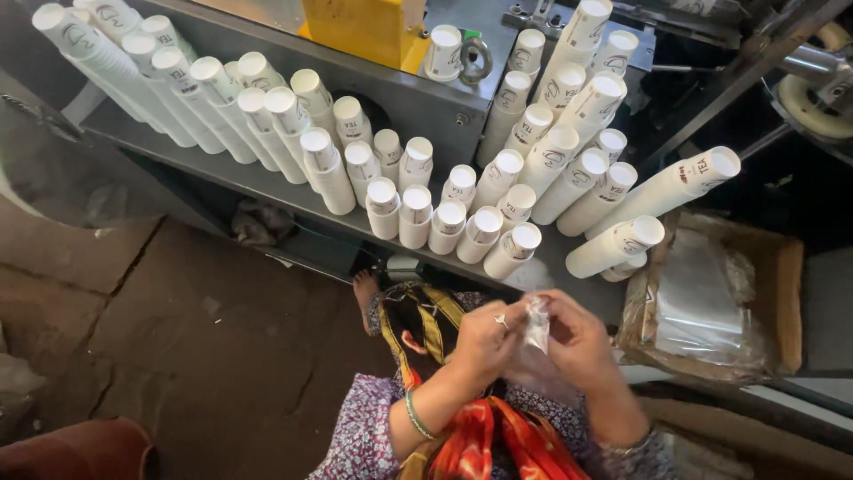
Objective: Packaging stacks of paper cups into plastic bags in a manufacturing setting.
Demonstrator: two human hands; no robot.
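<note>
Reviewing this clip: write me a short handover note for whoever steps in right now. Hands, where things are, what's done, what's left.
Left hand: pinching the clear plastic bag at its top edge.
Right hand: gripping the same bag from the other side; both hands work at its mouth.
Stacks of white paper cups stand in rows on the grey metal shelf ahead.
More clear bags lie in the cardboard box to the right.
Done: cups stacked.
Left: the bag holds no cups yet; no stack is bagged.

stacks of white paper cups (418, 191) crowd a grey metal shelf (222, 173); a cardboard box (782, 293) holds perhaps clear bags.
</note>
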